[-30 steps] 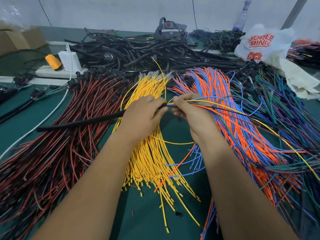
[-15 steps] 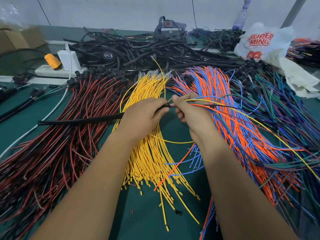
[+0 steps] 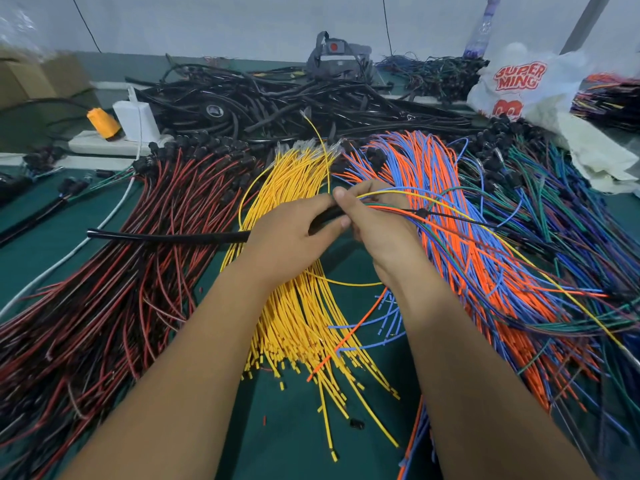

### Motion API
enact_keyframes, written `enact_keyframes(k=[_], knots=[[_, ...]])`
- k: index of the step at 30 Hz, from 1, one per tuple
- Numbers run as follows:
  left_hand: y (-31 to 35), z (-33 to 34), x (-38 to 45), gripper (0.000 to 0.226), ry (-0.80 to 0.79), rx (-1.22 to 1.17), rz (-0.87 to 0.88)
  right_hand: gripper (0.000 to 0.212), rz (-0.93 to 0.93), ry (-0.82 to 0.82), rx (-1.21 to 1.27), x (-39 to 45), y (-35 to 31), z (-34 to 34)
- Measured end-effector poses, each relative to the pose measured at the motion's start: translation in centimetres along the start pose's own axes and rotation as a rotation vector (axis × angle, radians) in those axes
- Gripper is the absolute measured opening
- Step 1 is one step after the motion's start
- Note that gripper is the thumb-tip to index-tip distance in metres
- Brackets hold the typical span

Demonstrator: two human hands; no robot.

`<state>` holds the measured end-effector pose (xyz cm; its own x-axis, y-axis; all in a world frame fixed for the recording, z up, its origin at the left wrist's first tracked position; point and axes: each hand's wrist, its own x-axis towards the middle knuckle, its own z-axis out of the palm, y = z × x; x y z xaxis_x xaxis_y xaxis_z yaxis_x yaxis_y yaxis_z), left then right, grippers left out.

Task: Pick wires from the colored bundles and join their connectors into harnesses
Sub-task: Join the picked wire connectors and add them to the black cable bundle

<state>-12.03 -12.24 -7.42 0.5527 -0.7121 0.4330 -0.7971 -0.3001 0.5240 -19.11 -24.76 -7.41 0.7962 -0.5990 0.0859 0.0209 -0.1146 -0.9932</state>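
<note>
My left hand point(image 3: 291, 233) grips the right end of a long black sleeve tube point(image 3: 166, 236) that runs off to the left over the red and black bundle point(image 3: 114, 271). My right hand point(image 3: 374, 223) pinches a small group of picked wires point(image 3: 446, 216), yellow, blue, orange and green, at the tube's mouth. Those wires trail right over the orange and blue bundle point(image 3: 460, 244). Both hands meet above the yellow bundle point(image 3: 301, 313). A green, blue and purple bundle point(image 3: 561, 223) lies far right.
A heap of black sleeved cables point(image 3: 277, 105) fills the back. A white power strip point(image 3: 114, 142) with an orange plug and white adapter sits at back left. A white plastic bag point(image 3: 523, 84) stands at back right. Green table mat point(image 3: 294, 441) shows between my forearms.
My right hand's thumb and fingers have shifted up against the tube's mouth, closing the gap between the hands. The tube and the bundles lie as before.
</note>
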Motion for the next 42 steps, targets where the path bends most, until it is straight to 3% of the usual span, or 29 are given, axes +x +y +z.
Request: enact_keyframes(k=[6, 10, 14, 17, 22, 28, 31, 35, 38, 42], knots=[[-0.5, 0.3, 0.3, 0.016, 0.091, 0.024, -0.089, 0.023, 0.108, -0.162, 0.413, 0.1, -0.8, 0.3], [-0.8, 0.1, 0.3, 0.021, 0.141, 0.062, -0.126, 0.037, 0.17, -0.02, 0.589, 0.2, -1.2, 0.1], [-0.7, -0.2, 0.1, 0.018, 0.097, 0.159, -0.088, 0.046, -0.018, 0.244, 0.401, -0.1, -1.1, 0.3], [-0.7, -0.4, 0.0, 0.02, 0.089, 0.193, -0.055, 0.046, -0.125, 0.319, 0.258, -0.3, -0.9, 0.3], [0.0, -0.3, 0.0, 0.026, 0.064, 0.162, 0.021, 0.04, -0.12, 0.171, 0.329, 0.1, -0.6, 0.4], [0.7, 0.6, 0.2, 0.03, 0.035, 0.113, 0.038, 0.034, -0.049, -0.029, 0.09, 0.0, 0.0, 1.1], [0.7, 1.1, 0.4, 0.02, 0.092, -0.089, -0.055, 0.029, 0.037, -0.051, 0.346, -0.2, -0.8, 1.1], [0.4, 0.5, 1.0, 0.035, 0.221, -0.279, -0.16, 0.029, 0.052, 0.03, 0.611, -0.7, -1.9, 1.1], [-0.8, -0.2, 0.6, 0.036, 0.159, -0.214, -0.17, 0.013, 0.015, 0.093, 0.702, -0.8, -2.3, 0.6], [-1.6, -0.7, 0.1, 0.036, 0.046, 0.049, -0.135, 0.037, -0.004, 0.114, 0.664, -0.6, -2.3, 0.2]])
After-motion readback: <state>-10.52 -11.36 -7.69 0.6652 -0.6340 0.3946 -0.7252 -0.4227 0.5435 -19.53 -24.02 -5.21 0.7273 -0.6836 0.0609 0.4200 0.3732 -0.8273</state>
